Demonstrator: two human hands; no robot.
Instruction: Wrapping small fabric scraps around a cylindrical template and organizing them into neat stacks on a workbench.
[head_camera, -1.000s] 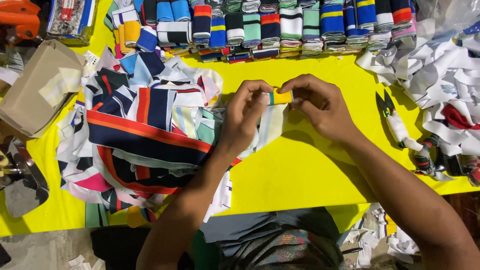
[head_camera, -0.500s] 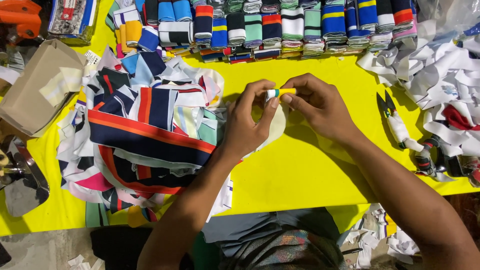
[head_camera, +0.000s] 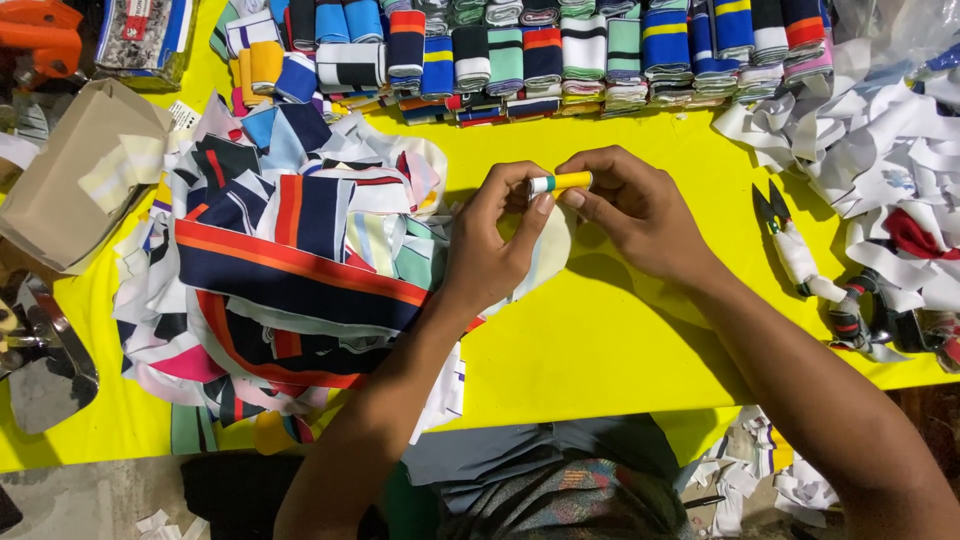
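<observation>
Both hands meet over the middle of a bright yellow bench (head_camera: 620, 350), pinching a small folded strip of striped knit ribbing, yellow with a white and green end (head_camera: 560, 183). The left hand (head_camera: 497, 245) has its grip pressed on the strip's left end between thumb and fingertips; the right hand (head_camera: 635, 215) has its grip closed on the yellow end. A pale fabric piece (head_camera: 550, 255) hangs beneath them. A loose heap of striped collar pieces (head_camera: 290, 270) lies to the left, folded striped rolls (head_camera: 560, 50) line the far edge, and thread snips with a taped handle (head_camera: 790, 245) rest near white offcuts (head_camera: 880, 170) at right.
</observation>
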